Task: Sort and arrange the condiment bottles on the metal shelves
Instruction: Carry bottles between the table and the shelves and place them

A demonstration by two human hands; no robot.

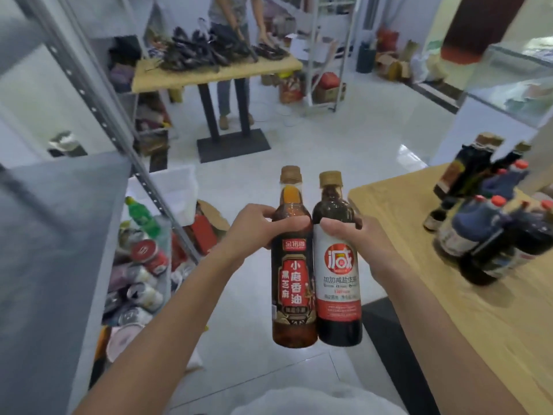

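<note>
Seen from the head camera, both bare arms reach forward over a pale tiled floor (344, 139), and each hand holds one bottle upright in the air near the middle of the frame. The left hand (254, 229) grips a tall amber-brown sesame oil bottle with a gold cap and a black-and-red label (294, 280). Its fingers are curled round the shoulder of the bottle and the thumb lies across the front, just above the label. The right hand (359, 244) grips a dark soy sauce bottle with a gold cap and a white-and-red label (338, 280), with the thumb pressed on the front at the top of the label and the fingers wrapped behind. The two bottles stand side by side with their sides touching, and neither rests on any surface.

To the left is a grey metal shelf board (59, 250) with a perforated metal upright (89, 94). A lower level holds blurred cans and a green plastic bottle (140, 215). To the right, a light wooden table (478, 324) carries a cluster of dark condiment bottles with red and gold caps (490, 235). They seem to lean, though that may be lens distortion and blur. Far back, a second wooden table (179, 76) bears a pile of dark items (209, 52), and another person (230, 13) stands behind it.
</note>
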